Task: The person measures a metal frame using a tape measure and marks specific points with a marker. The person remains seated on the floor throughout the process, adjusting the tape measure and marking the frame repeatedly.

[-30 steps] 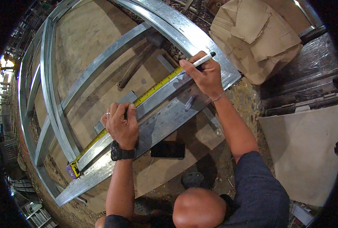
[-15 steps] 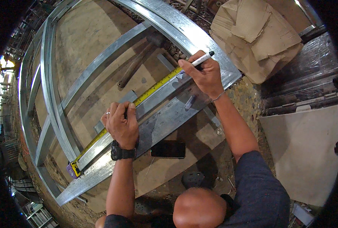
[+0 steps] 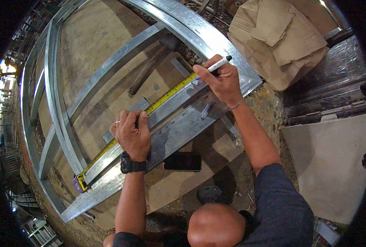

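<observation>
My right hand (image 3: 221, 81) is closed round a white marker (image 3: 220, 63) with a black end, tilted up to the right. Its lower end is by the far end of the yellow tape measure blade (image 3: 165, 97), at a galvanized steel tube (image 3: 171, 108). My left hand (image 3: 132, 133) presses the blade against the tube, fingers curled over it; the undersides of those fingers are hidden. The tape measure case (image 3: 79, 184), purple and yellow, rests at the tube's lower left end. Alongside the tube runs a wide steel bar (image 3: 177, 131) of the frame.
Other frame bars (image 3: 113, 61) curve across the left and top. A hammer (image 3: 150, 69) lies inside the frame. Near the wide bar is a phone (image 3: 183, 161) on brown board. Crumpled cardboard (image 3: 277, 37), wrapped lengths (image 3: 331, 74) and a pale panel (image 3: 331, 164) lie at the right.
</observation>
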The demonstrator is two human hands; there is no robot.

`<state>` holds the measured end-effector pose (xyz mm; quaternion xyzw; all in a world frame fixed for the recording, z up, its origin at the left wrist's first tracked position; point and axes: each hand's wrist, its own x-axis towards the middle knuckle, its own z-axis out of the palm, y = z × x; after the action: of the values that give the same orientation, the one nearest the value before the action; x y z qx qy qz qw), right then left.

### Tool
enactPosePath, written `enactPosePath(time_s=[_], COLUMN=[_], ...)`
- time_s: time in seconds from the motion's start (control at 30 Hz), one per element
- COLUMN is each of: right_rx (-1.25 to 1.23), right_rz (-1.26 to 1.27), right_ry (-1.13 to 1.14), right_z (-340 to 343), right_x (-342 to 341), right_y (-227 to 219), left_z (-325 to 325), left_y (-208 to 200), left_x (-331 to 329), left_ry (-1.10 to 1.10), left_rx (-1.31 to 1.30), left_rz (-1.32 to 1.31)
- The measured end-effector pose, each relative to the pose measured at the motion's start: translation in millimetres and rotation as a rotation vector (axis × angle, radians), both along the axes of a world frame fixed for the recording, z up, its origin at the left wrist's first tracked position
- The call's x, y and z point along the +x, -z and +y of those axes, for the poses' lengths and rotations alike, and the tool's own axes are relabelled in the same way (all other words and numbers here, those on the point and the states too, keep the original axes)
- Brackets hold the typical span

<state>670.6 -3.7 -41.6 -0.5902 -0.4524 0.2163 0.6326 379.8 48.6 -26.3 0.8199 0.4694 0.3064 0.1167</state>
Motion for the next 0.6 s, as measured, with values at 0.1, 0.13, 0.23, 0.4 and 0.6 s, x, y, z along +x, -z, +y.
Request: enactPosePath(time_s=[0.1, 0.13, 0.23, 0.4, 0.6], right_rx=[-0.018, -0.031, -0.023, -0.046, -0.021], right_rz=[0.004, -0.001, 0.032, 0.033, 0.070], right_ry=[0.008, 0.012, 0.035, 0.036, 0.034], right_z=[0.4, -0.3, 0.2, -0.2, -0.7], right_x=[0.1, 1.2, 1.1, 2.5, 3.6], right_y=[0.1, 0.5, 2.8, 1.4, 4.2], left_z=[-0.5, -0.3, -0.3, 0.0, 0.0], left_y=[-2.0, -1.5, -0.2, 0.6, 0.1], left_x=[0.9, 0.9, 0.6, -0.3, 0.9], left_ry=[0.003, 0.004, -0.006, -0.011, -0.012], left_rx=[0.002, 0.006, 0.005, 0.007, 0.002], left_rz=[-0.008, -0.008, -0.007, -0.009, -0.017])
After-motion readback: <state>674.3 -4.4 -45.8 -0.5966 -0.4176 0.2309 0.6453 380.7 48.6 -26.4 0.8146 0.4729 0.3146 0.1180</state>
